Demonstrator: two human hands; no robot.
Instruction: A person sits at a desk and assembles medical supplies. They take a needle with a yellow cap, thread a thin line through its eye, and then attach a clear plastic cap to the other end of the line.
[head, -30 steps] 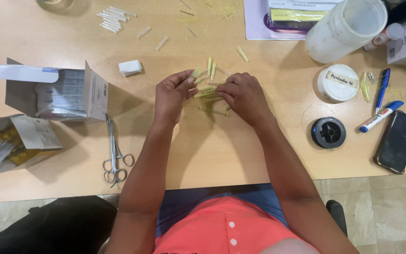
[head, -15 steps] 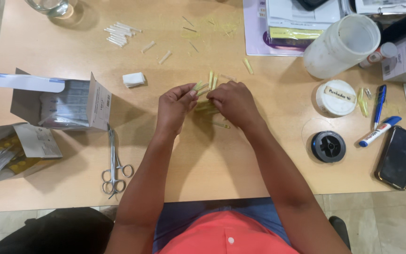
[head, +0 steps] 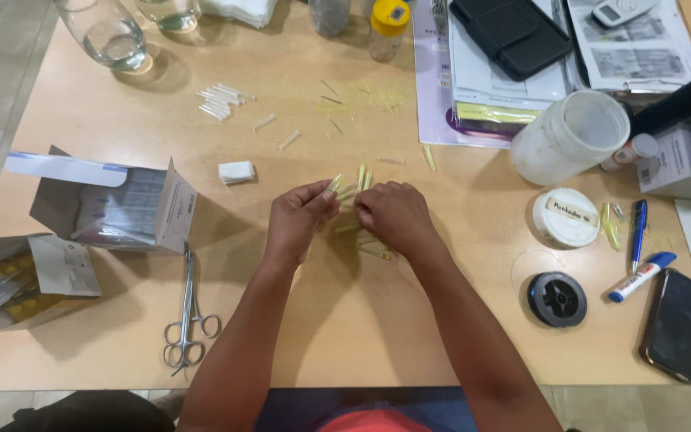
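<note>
My left hand and right hand meet mid-table over small tubes; scissors left of my forearm; open carton further left; tub behind lid on right; spool before lid; phone at far right.

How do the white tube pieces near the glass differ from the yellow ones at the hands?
The short white tube pieces lie in a tidy cluster far up the wooden table, untouched; the short yellow tube pieces sit under and between the left hand and right hand, some pinched upright. White ones look opaque, yellow ones translucent. Both are small cut lengths of similar size.
</note>
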